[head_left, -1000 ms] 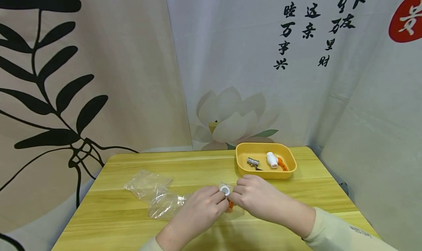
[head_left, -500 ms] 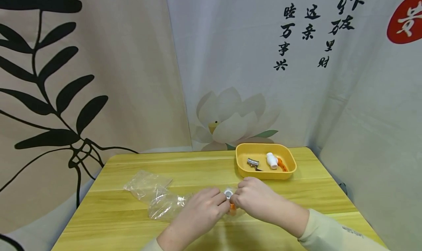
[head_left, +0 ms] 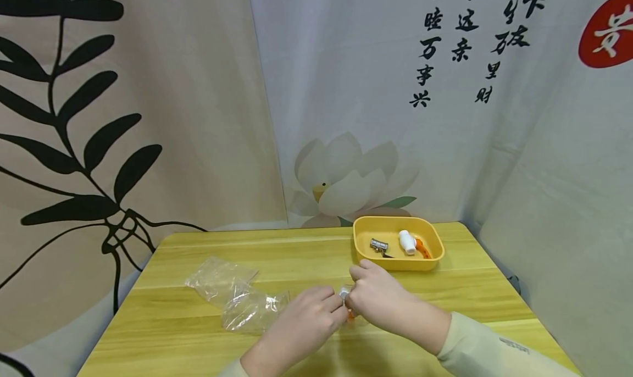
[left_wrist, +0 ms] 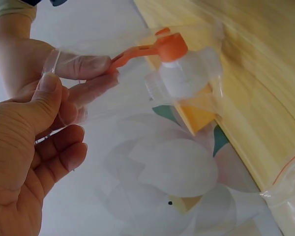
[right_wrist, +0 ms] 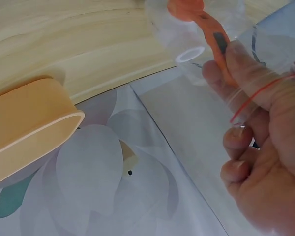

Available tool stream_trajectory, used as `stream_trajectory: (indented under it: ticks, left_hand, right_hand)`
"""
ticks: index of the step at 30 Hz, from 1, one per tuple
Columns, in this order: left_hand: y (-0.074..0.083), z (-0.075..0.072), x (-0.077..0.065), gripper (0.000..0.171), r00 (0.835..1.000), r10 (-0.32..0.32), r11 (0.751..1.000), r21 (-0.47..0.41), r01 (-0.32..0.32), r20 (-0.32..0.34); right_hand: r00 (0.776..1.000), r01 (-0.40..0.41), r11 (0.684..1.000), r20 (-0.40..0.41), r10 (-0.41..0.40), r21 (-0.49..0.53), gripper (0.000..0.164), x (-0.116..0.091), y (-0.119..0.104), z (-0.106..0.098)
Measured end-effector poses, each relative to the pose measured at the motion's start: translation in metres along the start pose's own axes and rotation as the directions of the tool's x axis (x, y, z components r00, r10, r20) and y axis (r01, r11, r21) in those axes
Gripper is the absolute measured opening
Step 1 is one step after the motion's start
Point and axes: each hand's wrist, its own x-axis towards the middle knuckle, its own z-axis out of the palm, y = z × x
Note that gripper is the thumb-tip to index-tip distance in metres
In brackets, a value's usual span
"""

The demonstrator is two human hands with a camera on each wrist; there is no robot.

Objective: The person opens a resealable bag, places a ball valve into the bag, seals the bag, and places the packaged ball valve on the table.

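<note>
A white plastic ball valve with an orange lever handle is inside a clear zip bag. My right hand has its thumb and forefinger in the bag's mouth, pinching the end of the handle. The red zip line crosses those fingers in the right wrist view. My left hand grips the edge of the bag's mouth between thumb and fingers, as the left wrist view shows. In the head view both hands meet above the table, and the fingers hide most of the valve.
A yellow tray at the table's back right holds another white fitting with an orange part and a small metal piece. Crumpled clear bags lie left of my hands on the wooden table. A printed curtain hangs behind.
Both hands have shifted slightly to the right with the bagged valve. My right wrist has turned, and less of the valve's white round end shows between the fingers.
</note>
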Motion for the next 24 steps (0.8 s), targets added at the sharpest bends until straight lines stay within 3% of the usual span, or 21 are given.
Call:
stream_trajectory:
  ticks: [15, 24]
  left_hand:
    - [0.005, 0.011, -0.004, 0.017, 1.0, -0.007, 1.0, -0.03, 0.008, 0.028]
    - [0.006, 0.01, -0.006, 0.015, 0.995, -0.029, 0.999, -0.035, 0.032, 0.097]
  right_hand:
    - [0.999, 0.023, 0.999, 0.039, -0.021, -0.04, 0.028, 0.004, -0.005, 0.013]
    - [0.998, 0.0, 1.0, 0.056, 0.0, -0.01, 0.022, 0.003, -0.002, 0.015]
